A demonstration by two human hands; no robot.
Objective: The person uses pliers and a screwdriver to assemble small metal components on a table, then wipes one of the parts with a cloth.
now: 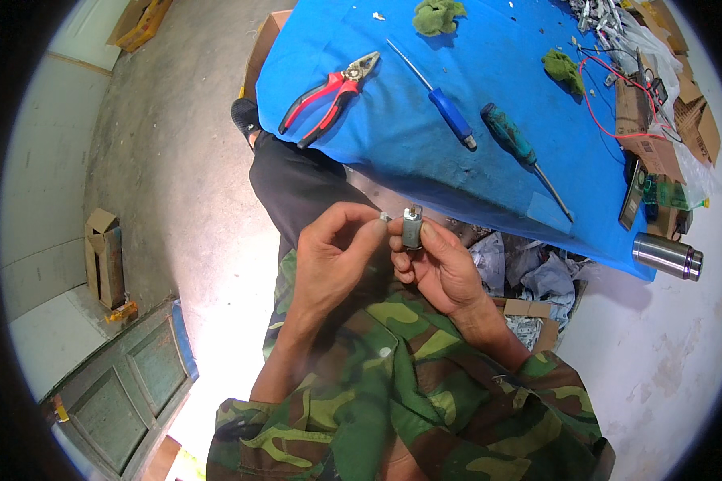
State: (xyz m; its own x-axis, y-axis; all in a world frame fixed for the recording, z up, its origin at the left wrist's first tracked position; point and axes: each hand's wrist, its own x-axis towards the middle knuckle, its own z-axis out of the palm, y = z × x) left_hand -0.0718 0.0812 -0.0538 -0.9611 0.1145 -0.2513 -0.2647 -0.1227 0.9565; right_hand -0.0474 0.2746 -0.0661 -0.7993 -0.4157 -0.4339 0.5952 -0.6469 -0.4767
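Above my lap, just off the near edge of the blue-covered table point(361, 128), my two hands are close together. My right hand point(448, 268) is closed round a small silver electric motor point(411, 228), held upright between thumb and fingers. Beside it, my left hand point(333, 252) pinches a tiny whitish piece point(384, 217), too small to name, at its thumb and fingertip. A narrow gap seems to separate that piece from the motor.
On the cloth lie red-and-black pliers point(329, 100), a blue-handled screwdriver point(451, 116), a green-handled screwdriver point(512, 140) and green rags point(439, 16). A steel flask point(667, 256) lies at the right corner. Cardboard and red wire point(590, 100) crowd the far right; a box of parts point(525, 321) stands below.
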